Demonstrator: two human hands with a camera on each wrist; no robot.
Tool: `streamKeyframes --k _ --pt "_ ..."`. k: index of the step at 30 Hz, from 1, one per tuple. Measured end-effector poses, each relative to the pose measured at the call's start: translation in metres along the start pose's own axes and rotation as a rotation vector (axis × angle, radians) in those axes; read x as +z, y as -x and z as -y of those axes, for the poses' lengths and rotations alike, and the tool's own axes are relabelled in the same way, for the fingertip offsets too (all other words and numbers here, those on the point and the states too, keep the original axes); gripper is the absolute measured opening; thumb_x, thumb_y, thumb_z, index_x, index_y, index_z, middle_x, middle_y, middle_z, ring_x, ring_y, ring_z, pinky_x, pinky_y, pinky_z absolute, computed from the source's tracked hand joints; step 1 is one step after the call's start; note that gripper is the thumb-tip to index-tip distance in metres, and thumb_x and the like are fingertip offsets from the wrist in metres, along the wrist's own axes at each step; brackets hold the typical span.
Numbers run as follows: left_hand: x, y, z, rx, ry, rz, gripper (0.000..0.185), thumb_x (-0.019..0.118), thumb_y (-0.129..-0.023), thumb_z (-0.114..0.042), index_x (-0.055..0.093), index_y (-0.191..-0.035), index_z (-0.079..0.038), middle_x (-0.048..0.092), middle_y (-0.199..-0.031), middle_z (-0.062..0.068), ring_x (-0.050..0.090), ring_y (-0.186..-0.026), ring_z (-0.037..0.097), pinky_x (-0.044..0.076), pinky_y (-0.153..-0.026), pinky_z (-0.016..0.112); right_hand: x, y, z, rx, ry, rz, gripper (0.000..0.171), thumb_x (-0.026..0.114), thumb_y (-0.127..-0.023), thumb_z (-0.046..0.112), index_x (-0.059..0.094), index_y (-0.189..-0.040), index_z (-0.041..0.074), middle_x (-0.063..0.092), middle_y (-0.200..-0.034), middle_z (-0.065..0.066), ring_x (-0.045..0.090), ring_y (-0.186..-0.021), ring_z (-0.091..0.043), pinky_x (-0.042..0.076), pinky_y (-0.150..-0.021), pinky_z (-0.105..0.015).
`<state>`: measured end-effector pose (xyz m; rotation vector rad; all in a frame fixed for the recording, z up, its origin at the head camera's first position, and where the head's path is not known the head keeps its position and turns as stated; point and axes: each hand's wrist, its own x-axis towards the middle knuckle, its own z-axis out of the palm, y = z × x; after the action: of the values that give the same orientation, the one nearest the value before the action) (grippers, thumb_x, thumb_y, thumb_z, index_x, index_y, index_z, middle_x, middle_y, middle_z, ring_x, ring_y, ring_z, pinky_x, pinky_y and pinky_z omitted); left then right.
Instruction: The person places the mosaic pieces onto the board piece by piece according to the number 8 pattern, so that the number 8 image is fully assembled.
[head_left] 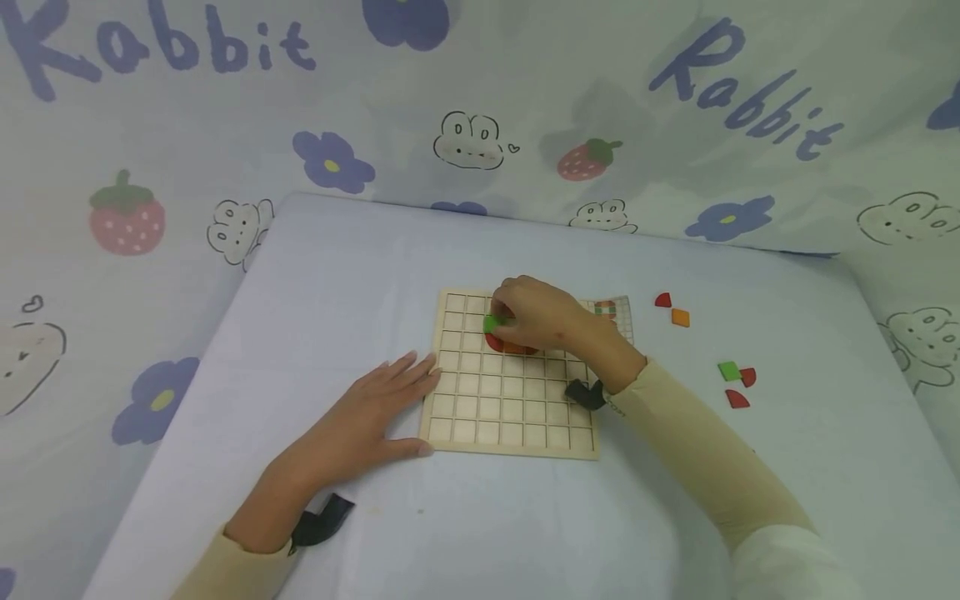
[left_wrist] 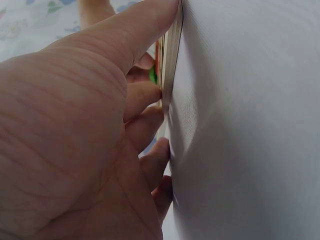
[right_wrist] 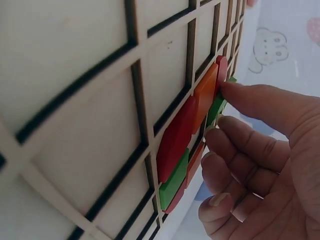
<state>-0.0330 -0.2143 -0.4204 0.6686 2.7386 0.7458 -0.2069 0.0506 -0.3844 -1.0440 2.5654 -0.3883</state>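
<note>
While the head view looks down on the table, these lines hold:
Landmark: a wooden grid board [head_left: 510, 408] lying flat on the pale cloth.
Left hand [head_left: 367, 417]: fingers straight and together, palm down on the cloth, fingertips touching the board's left edge.
Right hand [head_left: 543, 321]: over the board's far rows, fingers curled, pinching a green tile [head_left: 492, 323].
Placed tiles [head_left: 510, 345]: red and orange ones sit in cells just under the right hand.
Pattern card [head_left: 611, 312]: at the board's far right corner, partly hidden by the hand.
Loose tiles: a red and an orange one [head_left: 680, 317] right of the board; a green one [head_left: 728, 371] with two red ones further right and nearer.

Left wrist view:
Left hand [left_wrist: 75, 140]: fingers extended, fingertips [left_wrist: 157, 112] against the board's edge [left_wrist: 172, 55]; nothing held.

Right wrist view:
Right hand [right_wrist: 260, 165]: thumb and forefinger clamp the green tile [right_wrist: 218, 105] at the board [right_wrist: 75, 100], touching an orange tile [right_wrist: 205, 95].
Neighbours: red, green and orange tiles fill the adjoining cells [right_wrist: 175, 165].
</note>
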Motion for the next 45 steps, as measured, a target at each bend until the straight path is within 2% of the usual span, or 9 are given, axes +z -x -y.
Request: streamKeyframes --k 4,10,20,26,32,38,45 --pt "0.001 -0.001 0.000 -0.004 -0.004 0.001 0.095 0.083 -0.087 -0.047 0.036 -0.164 -0.016 0.022 -0.172 -0.005 0.012 -0.160 0.024 0.013 -0.128 0.052 0.002 0.000 -0.001 0.002 -0.013 -0.013 0.016 0.072 -0.100 0.026 0.074 -0.103 0.011 0.063 -0.097 0.000 0.055 -0.092 -0.019 0.051 -0.080 -0.032" --pt "0.001 -0.002 0.000 -0.023 -0.009 0.018 0.096 0.083 -0.087 -0.048 0.036 -0.164 -0.017 0.021 -0.172 -0.006 0.011 -0.160 0.022 0.013 -0.129 0.051 0.004 0.002 -0.004 0.020 -0.027 -0.034 0.016 0.072 -0.100 0.026 0.072 -0.101 0.010 0.061 -0.094 -0.001 0.052 -0.089 -0.019 0.048 -0.075 -0.033" --pt "0.001 -0.001 0.000 0.002 -0.005 -0.008 0.095 0.084 -0.087 -0.047 0.037 -0.164 -0.016 0.023 -0.172 -0.004 0.015 -0.160 0.025 0.016 -0.128 0.053 0.010 -0.005 -0.001 -0.033 -0.013 -0.129 0.018 0.070 -0.099 0.027 0.071 -0.105 0.011 0.062 -0.094 0.000 0.057 -0.088 -0.019 0.052 -0.078 -0.033" --pt "0.001 -0.002 0.000 -0.006 -0.004 0.005 0.095 0.082 -0.088 -0.048 0.036 -0.165 -0.018 0.021 -0.172 -0.006 0.012 -0.160 0.023 0.014 -0.128 0.052 0.012 -0.008 0.000 -0.028 -0.005 -0.114 0.016 0.070 -0.100 0.025 0.073 -0.109 0.012 0.061 -0.093 0.000 0.056 -0.088 -0.019 0.051 -0.077 -0.033" --pt "0.001 -0.001 0.000 0.008 -0.002 -0.010 0.094 0.083 -0.088 -0.047 0.037 -0.164 -0.016 0.023 -0.172 -0.003 0.015 -0.160 0.026 0.015 -0.127 0.054 0.012 -0.004 -0.001 -0.028 -0.051 -0.105 0.019 0.068 -0.102 0.023 0.074 -0.114 0.010 0.063 -0.098 -0.001 0.056 -0.091 -0.020 0.051 -0.082 -0.035" --pt "0.000 -0.001 -0.002 -0.008 0.003 -0.011 0.095 0.084 -0.087 -0.045 0.037 -0.164 -0.016 0.023 -0.172 -0.003 0.014 -0.160 0.026 0.015 -0.128 0.054 0.005 0.011 -0.012 -0.024 -0.082 -0.119 0.022 0.061 -0.105 0.016 0.073 -0.119 0.005 0.067 -0.108 -0.004 0.059 -0.100 -0.021 0.053 -0.092 -0.036" --pt "0.000 -0.001 -0.004 -0.049 0.013 0.021 0.097 0.085 -0.086 -0.045 0.036 -0.164 -0.018 0.021 -0.172 -0.006 0.011 -0.160 0.023 0.012 -0.129 0.052 -0.008 0.051 -0.035 0.047 -0.088 -0.129 0.022 0.061 -0.105 0.014 0.074 -0.119 0.005 0.069 -0.108 -0.004 0.061 -0.096 -0.021 0.056 -0.088 -0.036"
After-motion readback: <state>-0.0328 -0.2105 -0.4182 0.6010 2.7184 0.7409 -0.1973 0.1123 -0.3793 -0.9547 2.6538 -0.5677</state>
